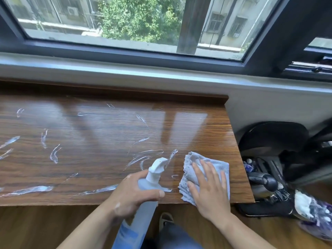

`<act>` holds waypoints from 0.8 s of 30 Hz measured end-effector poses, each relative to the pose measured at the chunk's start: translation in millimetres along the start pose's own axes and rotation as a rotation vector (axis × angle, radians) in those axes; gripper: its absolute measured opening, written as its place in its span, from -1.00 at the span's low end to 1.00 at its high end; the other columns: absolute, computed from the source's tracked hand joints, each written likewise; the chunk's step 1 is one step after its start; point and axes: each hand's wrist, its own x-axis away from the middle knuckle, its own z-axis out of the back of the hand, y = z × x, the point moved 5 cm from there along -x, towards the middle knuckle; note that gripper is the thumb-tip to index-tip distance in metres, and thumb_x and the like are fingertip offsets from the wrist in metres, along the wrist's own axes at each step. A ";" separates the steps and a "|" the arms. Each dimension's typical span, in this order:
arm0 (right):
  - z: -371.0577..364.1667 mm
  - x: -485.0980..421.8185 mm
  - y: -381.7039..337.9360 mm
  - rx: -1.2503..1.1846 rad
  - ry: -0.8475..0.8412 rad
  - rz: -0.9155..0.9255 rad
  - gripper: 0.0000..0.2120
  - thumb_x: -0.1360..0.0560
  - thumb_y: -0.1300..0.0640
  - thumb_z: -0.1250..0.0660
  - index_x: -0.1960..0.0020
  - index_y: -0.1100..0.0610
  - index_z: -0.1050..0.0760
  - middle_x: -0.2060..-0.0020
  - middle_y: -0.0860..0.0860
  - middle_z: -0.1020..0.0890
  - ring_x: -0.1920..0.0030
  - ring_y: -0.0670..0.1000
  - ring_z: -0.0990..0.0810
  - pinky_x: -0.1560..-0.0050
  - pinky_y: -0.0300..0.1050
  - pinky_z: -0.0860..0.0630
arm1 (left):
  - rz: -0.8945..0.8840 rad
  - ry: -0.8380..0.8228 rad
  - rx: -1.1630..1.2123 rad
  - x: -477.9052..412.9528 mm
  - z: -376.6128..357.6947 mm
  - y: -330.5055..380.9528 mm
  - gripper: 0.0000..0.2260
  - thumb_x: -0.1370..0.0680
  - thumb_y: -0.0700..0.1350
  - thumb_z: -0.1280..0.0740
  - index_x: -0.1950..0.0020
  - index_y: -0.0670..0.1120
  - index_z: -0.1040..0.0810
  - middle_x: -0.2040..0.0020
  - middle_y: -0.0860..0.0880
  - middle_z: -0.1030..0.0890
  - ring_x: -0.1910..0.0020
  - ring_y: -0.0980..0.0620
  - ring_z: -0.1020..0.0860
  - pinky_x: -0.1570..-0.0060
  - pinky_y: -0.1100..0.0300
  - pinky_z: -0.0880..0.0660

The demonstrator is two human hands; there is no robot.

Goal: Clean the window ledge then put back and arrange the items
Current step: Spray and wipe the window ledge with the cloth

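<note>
At the streaked window ledge (93, 141), left hand (133, 193) gripped the spray bottle (153, 177) while right hand (209, 192) pressed flat-fingered on the cloth (221, 167).

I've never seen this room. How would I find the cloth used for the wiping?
Start at the wooden ledge under the big window and follow it to its right end, near the front edge. There a folded pale blue-grey cloth lies flat under the right hand. Unlike the white spray bottle that the left hand grips beside it, it is soft and ragged-edged.
</note>
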 end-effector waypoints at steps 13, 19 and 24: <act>-1.4 -108.8 -37.4 -0.014 0.002 0.124 -0.43 -0.55 -0.26 -0.03 -0.48 -0.09 -0.38 -0.53 0.01 -0.34 -0.54 0.13 -0.25 -0.45 0.40 -0.12 | 0.001 -0.002 -0.032 -29.7 27.1 16.1 -0.44 -0.21 0.25 -0.53 -0.20 0.24 -0.61 -0.02 0.09 -0.70 -0.04 0.04 -0.64 -0.27 -0.09 -0.50; 6.0 -216.4 -50.1 -0.065 -0.144 0.038 -0.45 -0.61 -0.29 0.00 -0.57 -0.20 -0.14 -0.61 -0.08 -0.07 -0.61 0.03 0.07 -0.53 0.33 0.15 | 0.032 0.038 0.146 -35.4 28.2 18.2 -0.58 -0.22 0.10 -0.57 -0.06 0.10 -0.67 0.06 -0.26 -0.66 -0.01 -0.39 -0.62 -0.14 -0.34 -0.52; 5.9 -154.1 -43.3 -0.076 -0.096 0.139 -0.44 -0.56 -0.28 -0.04 -0.54 -0.22 -0.19 -0.61 -0.06 -0.11 -0.61 0.05 0.00 -0.53 0.33 0.08 | 0.020 0.040 0.209 -35.9 35.7 20.3 -0.59 -0.20 0.08 -0.57 -0.01 0.05 -0.68 0.04 -0.32 -0.64 -0.02 -0.43 -0.61 -0.06 -0.24 -0.56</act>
